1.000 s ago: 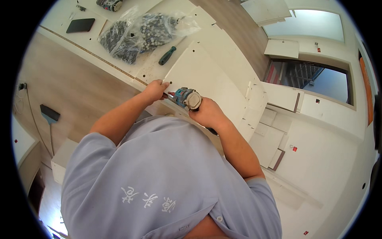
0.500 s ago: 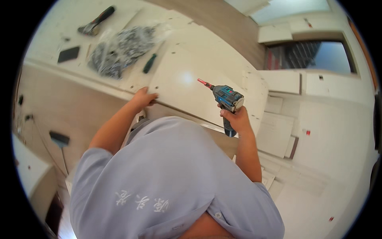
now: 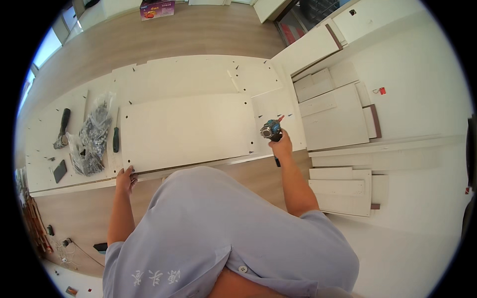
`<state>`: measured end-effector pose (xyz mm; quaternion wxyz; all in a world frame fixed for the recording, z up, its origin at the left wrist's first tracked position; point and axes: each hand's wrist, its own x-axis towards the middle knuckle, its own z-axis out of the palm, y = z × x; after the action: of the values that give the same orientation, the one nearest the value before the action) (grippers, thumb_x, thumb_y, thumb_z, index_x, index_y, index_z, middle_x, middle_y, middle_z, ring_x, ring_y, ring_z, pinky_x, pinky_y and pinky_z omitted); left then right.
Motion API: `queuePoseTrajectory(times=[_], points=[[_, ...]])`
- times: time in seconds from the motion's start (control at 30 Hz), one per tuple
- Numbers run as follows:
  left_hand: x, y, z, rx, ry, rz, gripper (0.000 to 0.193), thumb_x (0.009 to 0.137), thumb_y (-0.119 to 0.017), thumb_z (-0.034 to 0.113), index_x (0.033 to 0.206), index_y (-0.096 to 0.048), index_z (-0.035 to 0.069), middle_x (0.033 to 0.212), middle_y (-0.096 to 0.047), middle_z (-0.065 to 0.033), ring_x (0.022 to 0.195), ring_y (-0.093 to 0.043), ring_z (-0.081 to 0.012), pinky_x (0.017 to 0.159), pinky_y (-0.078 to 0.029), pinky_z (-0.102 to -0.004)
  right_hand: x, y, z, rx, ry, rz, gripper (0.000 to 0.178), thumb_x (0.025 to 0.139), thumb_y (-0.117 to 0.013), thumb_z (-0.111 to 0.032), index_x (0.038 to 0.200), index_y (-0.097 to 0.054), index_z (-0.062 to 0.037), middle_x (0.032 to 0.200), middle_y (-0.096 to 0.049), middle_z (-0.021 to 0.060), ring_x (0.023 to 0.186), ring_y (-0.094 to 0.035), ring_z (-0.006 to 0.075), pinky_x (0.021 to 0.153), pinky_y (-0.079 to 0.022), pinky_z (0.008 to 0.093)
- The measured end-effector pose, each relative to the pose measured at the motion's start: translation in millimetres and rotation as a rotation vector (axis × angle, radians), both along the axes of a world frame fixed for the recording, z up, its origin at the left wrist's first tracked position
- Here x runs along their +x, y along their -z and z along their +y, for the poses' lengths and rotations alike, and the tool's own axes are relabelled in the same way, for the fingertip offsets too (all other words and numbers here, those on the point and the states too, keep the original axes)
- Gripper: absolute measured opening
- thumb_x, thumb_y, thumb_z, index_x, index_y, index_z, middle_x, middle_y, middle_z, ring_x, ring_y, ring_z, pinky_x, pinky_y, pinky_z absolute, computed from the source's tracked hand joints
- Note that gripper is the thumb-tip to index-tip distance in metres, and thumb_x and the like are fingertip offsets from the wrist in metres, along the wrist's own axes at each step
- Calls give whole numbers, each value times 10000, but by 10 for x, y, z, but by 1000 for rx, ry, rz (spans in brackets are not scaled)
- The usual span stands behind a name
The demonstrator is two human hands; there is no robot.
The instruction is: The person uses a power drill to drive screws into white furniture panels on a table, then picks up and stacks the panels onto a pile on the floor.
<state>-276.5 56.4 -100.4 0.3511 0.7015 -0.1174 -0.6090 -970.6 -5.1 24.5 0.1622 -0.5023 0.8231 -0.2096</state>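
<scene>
Fingers (image 3: 275, 144) grip drill (image 3: 271, 130); shirt (image 3: 198, 213) lettered

We've got the loose board (image 3: 189, 130) on the big panel (image 3: 169, 74). Left of it: screwdriver (image 3: 116, 141), then bag (image 3: 93, 141), then handled tool (image 3: 64, 125) with phone (image 3: 60, 171) in front. Right of it: drill (image 3: 271, 129) in our right hand (image 3: 282, 145). Box (image 3: 157, 9) on floor (image 3: 213, 35) behind the panel.

Smooth board (image 3: 189, 129), crinkled plastic bag (image 3: 93, 135)

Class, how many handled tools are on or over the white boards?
3: drill in the right hand; green screwdriver between bag and panel; black-handled tool left of the bag. The bag could hide others.
</scene>
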Motion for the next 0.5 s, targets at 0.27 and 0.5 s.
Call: queuePoseTrajectory(times=[0.27,0.5], points=[[-56,-196,9,93,-99,-219,342,1027,-695,409,1248,-636,155,1035,-675,-15,941,-670,-143,803,-543,-366,-663,402,-860,72,-60,113,681,791,-775,-141,1435,-550,-131,1315,-668,199,1244,-650,402,1046,-542,504],[-110,-510,-52,139,20,-422,499,1034,-663,423,1434,-600,132,1307,-653,-65,1135,-640,-202,969,-512,-412,-600,811,-1190,86,33,108,654,862,-775,-212,1463,-537,-108,1380,-624,207,1301,-610,401,1088,-513,505]])
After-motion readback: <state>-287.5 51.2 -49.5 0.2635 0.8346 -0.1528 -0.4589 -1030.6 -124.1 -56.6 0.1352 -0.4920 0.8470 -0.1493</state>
